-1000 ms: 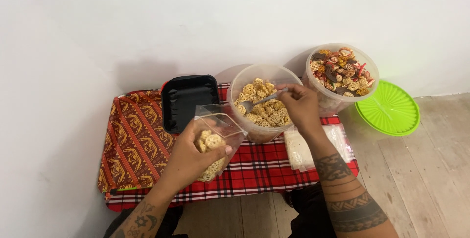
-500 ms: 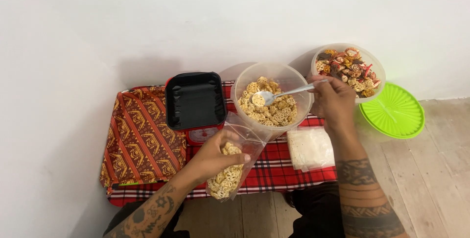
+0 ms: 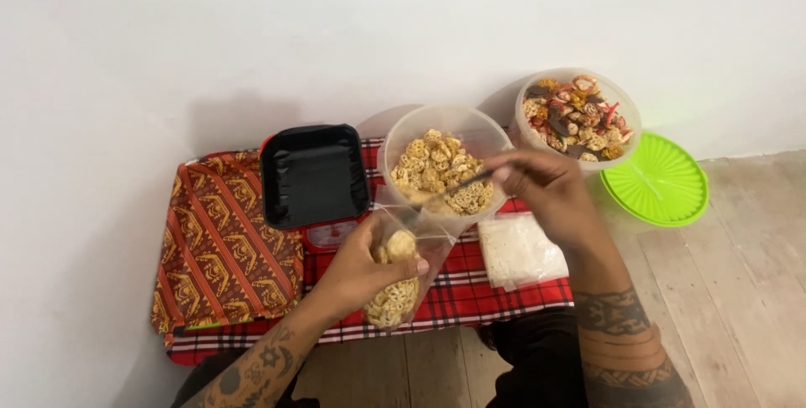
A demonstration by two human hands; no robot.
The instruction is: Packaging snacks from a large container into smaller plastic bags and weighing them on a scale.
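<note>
— Hands first: what does each one have?

— Left hand (image 3: 357, 269) is curled round a clear plastic bag (image 3: 401, 278), thumb across the front and fingers behind, holding it upright just in front of the nearer tub. The bag is partly filled with pale, wheel-shaped crackers, and its open mouth points up toward the tub's rim.

— And the other?

— Right hand (image 3: 541, 190) is closed on the handle of a metal spoon (image 3: 445, 192). The handle is pinched between thumb and fingertips, and the spoon slants down to the left, its bowl end at the mouth of the bag. Whether the bowl carries anything I cannot tell; it is blurred.

— Where does the tub sit?

— Clear round tub (image 3: 438, 169) of the same pale crackers stands on a red checked cloth (image 3: 495, 295), touching the top edge of the bag. Behind it to the right is a second clear tub (image 3: 578, 118) with a mixed, reddish and dark snack.

— Anything else close by?

— Black square tray (image 3: 312, 175) sits left of the nearer tub, on top of something red. A stack of empty clear bags (image 3: 519, 250) lies on the cloth under the right wrist. A green round lid (image 3: 656, 181) rests on the wooden floor to the right, and an orange patterned cloth (image 3: 222, 244) covers the left end.
</note>
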